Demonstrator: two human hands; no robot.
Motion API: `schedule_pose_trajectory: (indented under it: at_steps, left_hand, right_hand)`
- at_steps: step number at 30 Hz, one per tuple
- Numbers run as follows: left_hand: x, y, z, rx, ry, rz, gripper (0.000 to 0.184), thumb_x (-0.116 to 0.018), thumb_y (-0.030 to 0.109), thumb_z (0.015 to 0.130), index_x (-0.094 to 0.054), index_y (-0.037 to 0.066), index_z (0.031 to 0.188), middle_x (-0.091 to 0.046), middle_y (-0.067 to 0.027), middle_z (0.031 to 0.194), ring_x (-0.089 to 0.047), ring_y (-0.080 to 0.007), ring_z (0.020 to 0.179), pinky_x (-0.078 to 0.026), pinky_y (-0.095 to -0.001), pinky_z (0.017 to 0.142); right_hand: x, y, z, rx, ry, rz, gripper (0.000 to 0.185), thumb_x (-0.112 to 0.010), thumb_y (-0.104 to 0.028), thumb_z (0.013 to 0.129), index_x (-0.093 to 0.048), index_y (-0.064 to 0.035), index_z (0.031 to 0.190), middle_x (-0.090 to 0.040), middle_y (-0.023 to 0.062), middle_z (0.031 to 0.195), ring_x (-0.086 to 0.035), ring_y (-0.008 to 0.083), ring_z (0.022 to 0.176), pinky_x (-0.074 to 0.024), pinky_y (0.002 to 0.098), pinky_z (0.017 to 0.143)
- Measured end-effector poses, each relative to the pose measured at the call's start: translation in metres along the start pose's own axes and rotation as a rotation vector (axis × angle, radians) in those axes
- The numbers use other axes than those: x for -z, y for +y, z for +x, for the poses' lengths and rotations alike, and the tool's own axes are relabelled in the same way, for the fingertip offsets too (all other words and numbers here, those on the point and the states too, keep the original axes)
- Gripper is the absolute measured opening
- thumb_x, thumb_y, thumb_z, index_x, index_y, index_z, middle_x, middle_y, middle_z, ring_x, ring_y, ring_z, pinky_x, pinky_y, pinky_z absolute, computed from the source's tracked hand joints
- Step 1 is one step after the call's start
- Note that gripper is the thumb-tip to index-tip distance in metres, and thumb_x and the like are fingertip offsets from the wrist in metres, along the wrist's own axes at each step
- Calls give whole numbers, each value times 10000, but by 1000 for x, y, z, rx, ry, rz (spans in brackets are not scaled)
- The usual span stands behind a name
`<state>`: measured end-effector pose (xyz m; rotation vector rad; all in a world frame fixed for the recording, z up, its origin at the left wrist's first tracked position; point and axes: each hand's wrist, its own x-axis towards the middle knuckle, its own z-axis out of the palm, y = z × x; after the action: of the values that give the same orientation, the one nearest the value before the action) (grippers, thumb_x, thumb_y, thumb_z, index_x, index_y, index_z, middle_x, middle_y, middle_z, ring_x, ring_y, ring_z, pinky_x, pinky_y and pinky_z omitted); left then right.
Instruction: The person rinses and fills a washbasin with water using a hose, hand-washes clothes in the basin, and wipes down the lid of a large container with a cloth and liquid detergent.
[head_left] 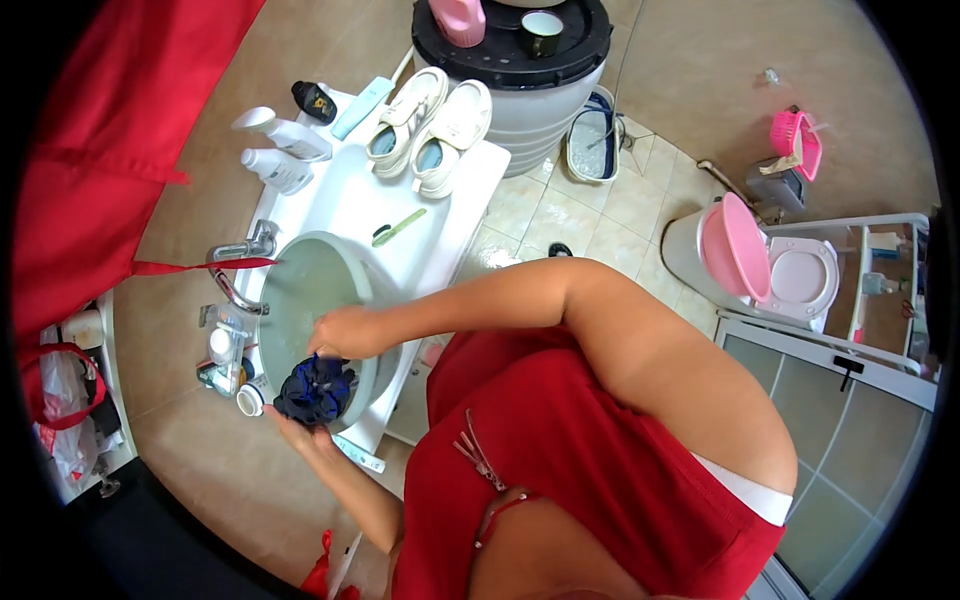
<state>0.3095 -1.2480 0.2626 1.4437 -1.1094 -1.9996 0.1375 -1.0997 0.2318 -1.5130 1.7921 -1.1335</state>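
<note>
A bundle of dark blue and black cloth [316, 390] is bunched over the near rim of a round pale green basin [305, 265]. My right hand [345, 332] is closed, its fingers at the top of the bundle. From below, my left hand [300, 432] grips the same cloth, its thumb side near a small white jar [252, 398]. Cloudy water appears in the basin, which stands in the white sink [350, 195] beside the metal faucet [237, 250].
White shoes [430, 135], a green-handled brush [400, 228] and white bottles [280, 170] lie around the sink. A lidded barrel [510, 60] stands behind. Red cloth [100, 150] hangs at left, its strap crossing the basin. A pink basin [735, 247] rests by the toilet.
</note>
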Motion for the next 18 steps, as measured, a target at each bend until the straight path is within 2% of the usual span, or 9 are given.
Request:
schedule_pose_trajectory:
  at_steps: [1,4,5,8,9,12,13,16,18]
  left_hand:
    - [-1,-2,-7,-23,-83,27,679,-199,576,931,-488,37,1226,-514,-132,1253,-511,-297,1114,-412,-456,968]
    - [-30,-8,-48,-56,-246,19,649,-247,564,933,-506,32,1198,-545,-131,1211,-522,-295,1097,-421,-457,953]
    - [-50,-14,-65,-104,-105,22,614,-306,552,931,-512,30,1182,-573,-117,1164,-539,-274,1072,-428,-438,938]
    - [-95,-43,-88,-117,-140,6,573,-362,540,924,-524,42,1157,-588,-102,1132,-553,-246,1046,-433,-405,923]
    - [-114,-53,-99,-92,-267,2,543,-375,526,927,-532,53,1141,-594,-93,1116,-563,-227,1027,-433,-381,917]
    - [-183,-87,-132,-29,-435,11,559,-374,515,931,-526,9,1111,-598,-126,1102,-582,-250,1014,-445,-384,915]
    - [-206,-101,-141,-23,-507,-8,563,-372,515,930,-527,6,1113,-598,-126,1102,-581,-254,1015,-441,-386,922]
    - [-281,-143,-169,71,-648,-96,583,-362,522,925,-536,-2,1110,-604,-121,1091,-582,-259,1010,-428,-395,943]
    - [-323,-172,-171,275,-782,-176,590,-358,531,922,-545,4,1108,-606,-119,1082,-586,-255,1003,-440,-393,931]
  right_hand:
    - [12,-7,-15,-25,45,18,310,-550,-239,861,-590,-113,1141,-554,148,1089,-565,310,956,-450,393,827]
    - [34,-2,-55,26,276,-8,318,-548,-252,868,-590,-96,1142,-579,141,1045,-571,286,956,-461,367,811]
    - [40,4,-68,59,373,-25,323,-545,-259,872,-588,-93,1146,-584,139,1034,-574,278,953,-466,355,803]
    - [87,0,-113,-274,85,518,389,-505,-328,911,-540,-99,1223,-560,120,1136,-558,239,1001,-472,332,786]
    - [98,0,-129,-413,7,789,491,-438,-404,939,-432,-103,1327,-512,102,1241,-510,199,1093,-472,330,814]
    - [106,19,-173,-452,279,979,536,-412,-454,925,-443,-90,1318,-591,71,1123,-543,155,1022,-468,320,833]
    - [97,40,-183,-336,369,997,553,-404,-508,920,-485,-96,1281,-589,58,1128,-562,134,993,-464,294,844]
    - [146,37,-243,-252,276,1531,562,-408,-546,909,-522,-98,1229,-589,54,1137,-565,134,1010,-462,294,862]
    - [172,51,-282,-311,368,1543,562,-430,-570,890,-554,-91,1158,-601,58,1110,-579,133,997,-470,300,863]
